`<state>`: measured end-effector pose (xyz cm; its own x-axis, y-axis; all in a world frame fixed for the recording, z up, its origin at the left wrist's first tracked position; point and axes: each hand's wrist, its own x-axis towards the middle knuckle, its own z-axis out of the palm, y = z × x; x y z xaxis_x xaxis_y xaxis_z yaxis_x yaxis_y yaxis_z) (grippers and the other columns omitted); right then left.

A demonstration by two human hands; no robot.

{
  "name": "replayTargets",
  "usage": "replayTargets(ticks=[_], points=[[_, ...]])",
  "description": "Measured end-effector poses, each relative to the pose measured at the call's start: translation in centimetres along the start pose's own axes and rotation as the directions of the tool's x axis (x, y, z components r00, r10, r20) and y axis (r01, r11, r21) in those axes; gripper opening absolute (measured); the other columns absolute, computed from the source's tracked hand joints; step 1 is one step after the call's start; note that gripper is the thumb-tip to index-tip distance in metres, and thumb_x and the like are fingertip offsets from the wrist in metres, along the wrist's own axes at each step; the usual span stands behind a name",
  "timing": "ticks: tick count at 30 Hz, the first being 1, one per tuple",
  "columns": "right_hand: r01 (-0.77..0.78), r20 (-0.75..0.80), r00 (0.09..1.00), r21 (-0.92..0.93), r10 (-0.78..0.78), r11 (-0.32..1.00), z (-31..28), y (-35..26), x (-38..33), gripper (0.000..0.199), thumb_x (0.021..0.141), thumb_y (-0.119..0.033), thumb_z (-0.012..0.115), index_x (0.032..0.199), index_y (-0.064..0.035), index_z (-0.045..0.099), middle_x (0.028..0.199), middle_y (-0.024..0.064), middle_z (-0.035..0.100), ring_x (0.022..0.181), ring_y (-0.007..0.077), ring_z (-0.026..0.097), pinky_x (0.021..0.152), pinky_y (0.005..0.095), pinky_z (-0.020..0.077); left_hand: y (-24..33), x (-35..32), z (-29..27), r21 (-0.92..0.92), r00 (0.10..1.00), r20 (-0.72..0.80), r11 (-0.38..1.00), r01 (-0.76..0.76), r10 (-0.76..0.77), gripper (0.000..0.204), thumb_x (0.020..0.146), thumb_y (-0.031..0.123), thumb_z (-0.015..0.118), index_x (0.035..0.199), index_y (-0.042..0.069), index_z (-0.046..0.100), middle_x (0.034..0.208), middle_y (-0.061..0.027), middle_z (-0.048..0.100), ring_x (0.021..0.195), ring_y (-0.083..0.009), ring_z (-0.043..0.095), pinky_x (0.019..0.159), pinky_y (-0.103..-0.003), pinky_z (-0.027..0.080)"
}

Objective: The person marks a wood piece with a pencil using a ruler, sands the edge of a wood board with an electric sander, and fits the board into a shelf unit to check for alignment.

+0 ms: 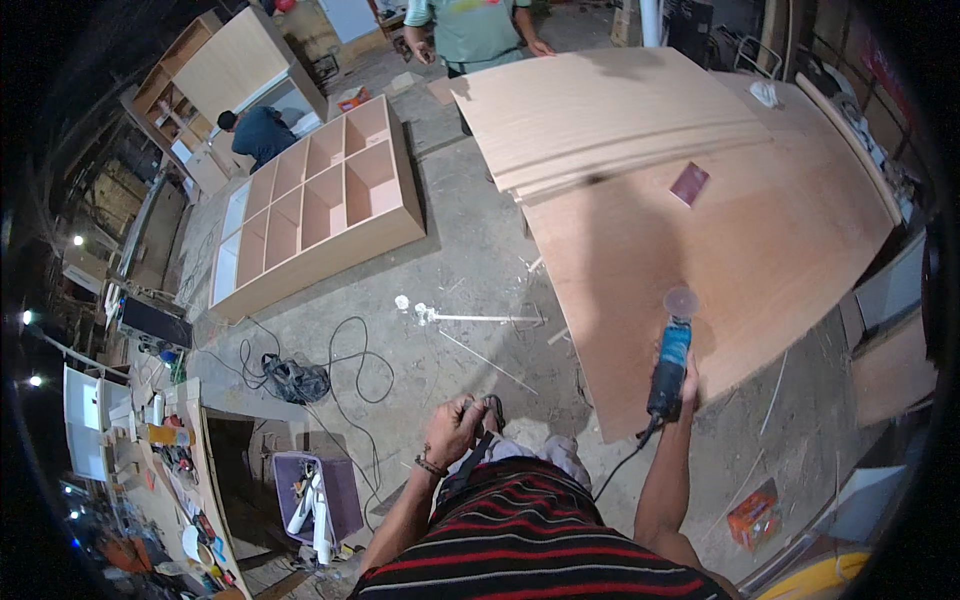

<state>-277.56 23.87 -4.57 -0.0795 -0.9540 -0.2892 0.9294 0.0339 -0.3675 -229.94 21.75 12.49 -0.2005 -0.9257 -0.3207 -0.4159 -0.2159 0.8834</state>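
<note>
We are counting one left hand (452, 432), one right hand (690, 382), one blue power tool (674, 350), two co-workers (470, 35), one purple bin (343, 492) and one dark-red rectangle (690, 184).

Place: it was a woodworking workshop.
Sheets: large plywood panels (800, 230) lay overlapping.
Furniture: a bare-wood, compartmented cabinet (330, 263) rested on concrete floor (460, 240).
Power tool: a corded grinder (672, 352) was over the panels.
Left side: a cluttered bench (207, 460) stood there.

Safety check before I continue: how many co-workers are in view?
2: one in green beyond the panels, one in dark blue beside the shelf unit. Dark areas may hide others.
</note>
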Motion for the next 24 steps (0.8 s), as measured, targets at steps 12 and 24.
replayTargets(ticks=[12,24], points=[[0.025,-0.435,0.876,-0.393,-0.21,0.919,4.3,1.2,-0.2,0.068,0.102,-0.067,0.048,0.109,-0.0017,0.064,0.076,0.0126,0.07,0.058,0.0261,0.068,0.056,0.036,0.0612,-5.0,10.9,-8.4,0.122,0.983,0.047,0.976,-0.182,0.178,0.039,0.098,0.031,0.077,0.074,0.004,0.063,0.058,-0.0025,0.063,0.046,-0.0081,0.058,0.042,-0.027,0.045],[0.004,-0.596,0.642,-0.627,-0.483,0.779,5.3,3.9,0.6,0.054,0.088,-0.053,0.076,0.104,-0.0036,0.06,0.083,0.0144,0.068,0.063,0.0291,0.069,0.057,0.0394,0.0601,-4.1,24.9,-24.0,0.142,0.949,0.183,0.948,-0.286,0.258,0.034,0.105,0.03,0.066,0.085,0.005,0.058,0.066,-0.0049,0.067,0.053,-0.0105,0.062,0.049,-0.03,0.049]])
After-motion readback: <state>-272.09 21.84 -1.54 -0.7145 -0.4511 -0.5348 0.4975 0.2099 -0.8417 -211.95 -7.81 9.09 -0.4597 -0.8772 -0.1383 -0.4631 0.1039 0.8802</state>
